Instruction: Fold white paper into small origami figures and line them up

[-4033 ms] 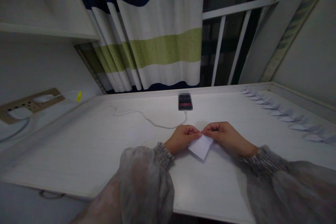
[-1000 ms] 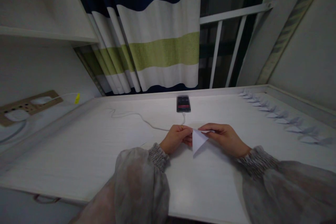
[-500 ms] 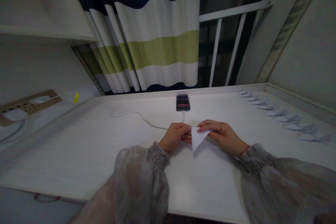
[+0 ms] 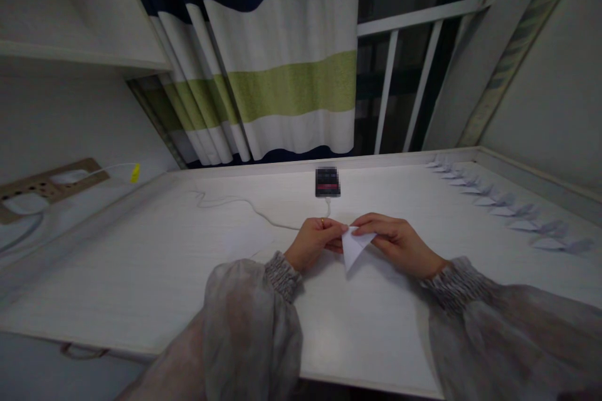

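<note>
Between my two hands is a small piece of white folded paper [image 4: 356, 249], triangular, with one point hanging down toward me. My left hand [image 4: 316, 242] pinches its upper left corner between thumb and fingers; a gold ring shows on a finger. On the other side my right hand [image 4: 399, 240] grips the top right part, its thumb underneath and partly hidden, its index finger lying along the upper edge. Both hands are just above the white desk [image 4: 357, 332].
Several folded white paper pieces [image 4: 527, 225] stand in a row along the desk's right side. A phone-like dark device [image 4: 327, 182] with a white cable [image 4: 263, 218] lies beyond my hands. A power strip [image 4: 51, 191] is at the left wall. A striped curtain [image 4: 291, 94] hangs behind.
My left fingertips have shifted slightly right along the paper's top edge, toward my right fingers. The paper stays held in both hands, and the view has tilted very slightly.
</note>
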Action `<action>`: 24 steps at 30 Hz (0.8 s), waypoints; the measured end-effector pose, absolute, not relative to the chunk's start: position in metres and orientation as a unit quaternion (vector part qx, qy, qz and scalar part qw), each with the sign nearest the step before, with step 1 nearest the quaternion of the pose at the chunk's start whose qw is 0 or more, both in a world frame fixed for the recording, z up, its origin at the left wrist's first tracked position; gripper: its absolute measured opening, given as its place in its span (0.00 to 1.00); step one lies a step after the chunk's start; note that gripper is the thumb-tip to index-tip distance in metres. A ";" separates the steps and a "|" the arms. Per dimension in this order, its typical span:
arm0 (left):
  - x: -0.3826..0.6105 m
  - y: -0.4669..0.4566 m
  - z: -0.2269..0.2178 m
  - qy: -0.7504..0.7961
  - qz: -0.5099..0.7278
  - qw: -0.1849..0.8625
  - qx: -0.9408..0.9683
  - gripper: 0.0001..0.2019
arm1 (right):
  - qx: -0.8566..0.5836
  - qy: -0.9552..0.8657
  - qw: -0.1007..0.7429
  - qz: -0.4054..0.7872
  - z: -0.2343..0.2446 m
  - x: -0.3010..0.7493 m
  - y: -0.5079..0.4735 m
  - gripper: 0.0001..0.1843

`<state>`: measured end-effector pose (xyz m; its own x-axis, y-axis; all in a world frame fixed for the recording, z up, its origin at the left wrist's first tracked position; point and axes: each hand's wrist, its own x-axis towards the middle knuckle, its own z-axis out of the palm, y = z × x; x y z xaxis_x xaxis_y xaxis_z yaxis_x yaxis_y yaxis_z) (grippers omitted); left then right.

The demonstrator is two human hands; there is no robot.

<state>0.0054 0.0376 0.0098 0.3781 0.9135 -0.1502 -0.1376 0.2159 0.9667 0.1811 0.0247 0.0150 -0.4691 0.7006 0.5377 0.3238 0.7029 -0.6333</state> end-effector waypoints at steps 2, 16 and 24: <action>0.005 0.038 0.009 0.400 0.399 0.665 0.489 0.14 | -0.309 -0.823 0.411 0.241 0.015 0.181 0.025 0.17; 0.007 0.035 0.003 0.406 0.409 0.599 0.556 0.15 | -0.444 -0.699 0.332 0.452 0.016 0.175 0.027 0.17; 0.006 0.036 0.002 0.414 0.397 0.588 0.570 0.15 | -0.444 -0.704 0.309 0.461 0.015 0.175 0.027 0.16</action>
<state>0.0059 0.0361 0.0021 0.3410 0.9394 -0.0346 0.0054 0.0349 0.9994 0.1748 0.0272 0.0150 -0.4150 0.9094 0.0262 0.3390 0.1813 -0.9232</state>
